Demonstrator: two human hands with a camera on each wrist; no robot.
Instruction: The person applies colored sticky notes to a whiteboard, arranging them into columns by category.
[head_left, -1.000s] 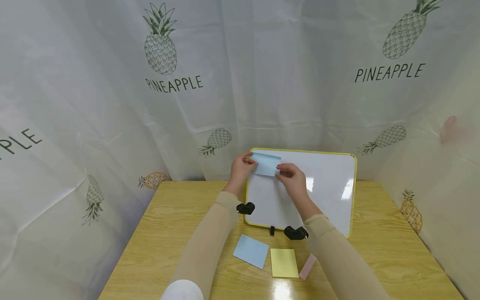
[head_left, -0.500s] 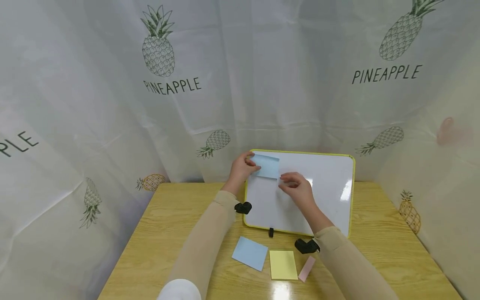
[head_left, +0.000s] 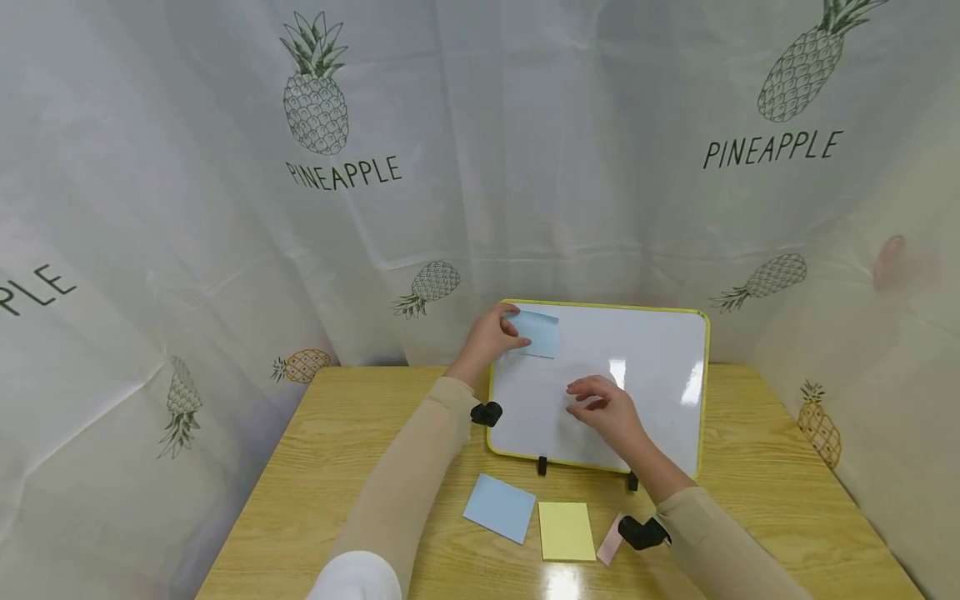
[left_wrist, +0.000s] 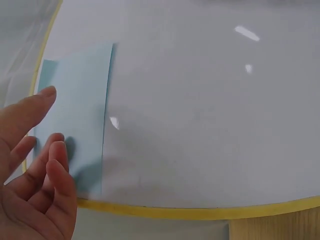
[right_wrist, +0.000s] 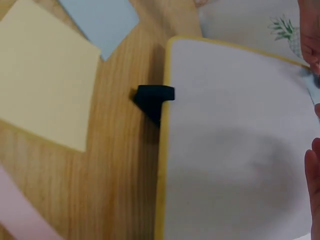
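Observation:
A light blue sticky note (head_left: 543, 335) is on the upper left corner of a yellow-framed whiteboard (head_left: 652, 358), which leans back on small black stands. My left hand (head_left: 491, 338) is at the note's left part and covers some of it. In the left wrist view, thumb and loosely bent fingers are spread apart before the note (left_wrist: 82, 95), with nothing pinched; whether a fingertip touches it I cannot tell. Lower, in front of the board's middle, my right hand (head_left: 611, 410) hovers with relaxed fingers and holds nothing.
On the wooden table (head_left: 360, 450) before the board lie a blue sticky note pad (head_left: 500, 508), a yellow pad (head_left: 566, 532) and a narrow pink pad (head_left: 611, 540). A black stand foot (right_wrist: 152, 97) juts out under the board. A pineapple-print curtain (head_left: 525, 167) hangs behind.
My right hand has let go of the blue note's right edge and moved down and right. My left fingers have loosened and shifted slightly right. The note stays on the board.

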